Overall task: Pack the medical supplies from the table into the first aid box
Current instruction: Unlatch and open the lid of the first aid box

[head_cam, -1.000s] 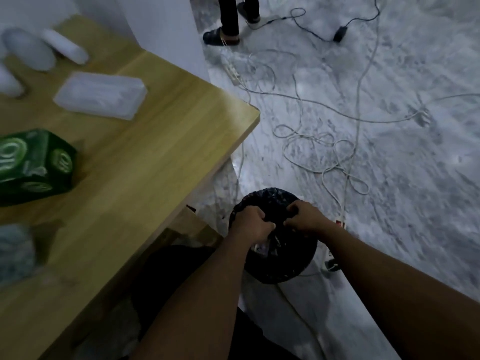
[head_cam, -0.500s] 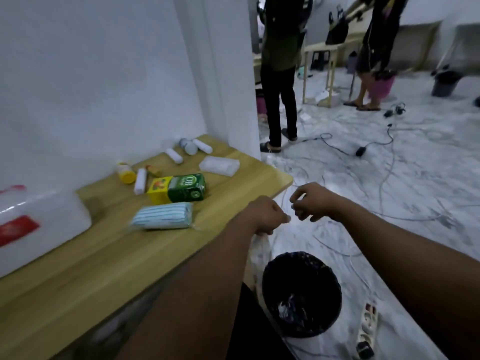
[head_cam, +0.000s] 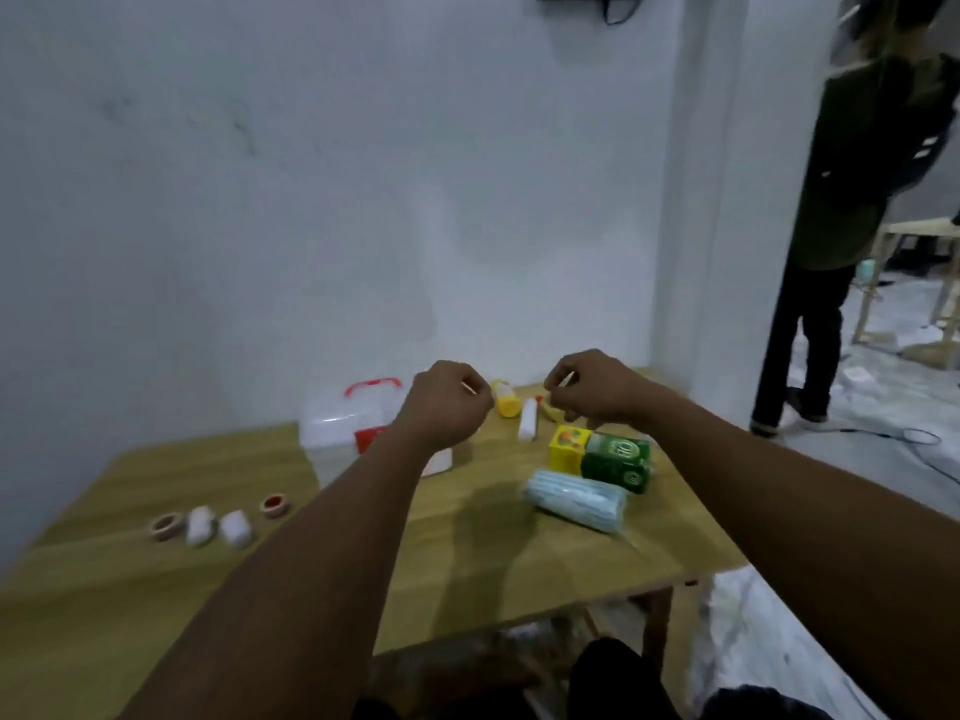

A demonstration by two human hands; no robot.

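Observation:
The white first aid box (head_cam: 337, 433), lid shut with a red handle, stands at the back of the wooden table (head_cam: 467, 569). My left hand (head_cam: 447, 405) hovers just right of it, fingers curled. My right hand (head_cam: 589, 392) hangs beside it, also curled, above a yellow bottle (head_cam: 506, 403) and a white tube (head_cam: 527, 433). I cannot make out anything held in either hand. A green and yellow carton (head_cam: 608, 459) and a pack of blue face masks (head_cam: 574, 501) lie at the right. Two white bandage rolls (head_cam: 218, 527) and two tape rolls (head_cam: 166, 527) (head_cam: 274, 504) lie at the left.
The table backs onto a white wall. A person (head_cam: 841, 226) in dark clothes stands on the floor to the right, past the wall's corner. The table's right edge drops to a pale floor with cables.
My view has swung up from the black bin on the floor to the table. Both hands left the bin's bag and rose over the table's back.

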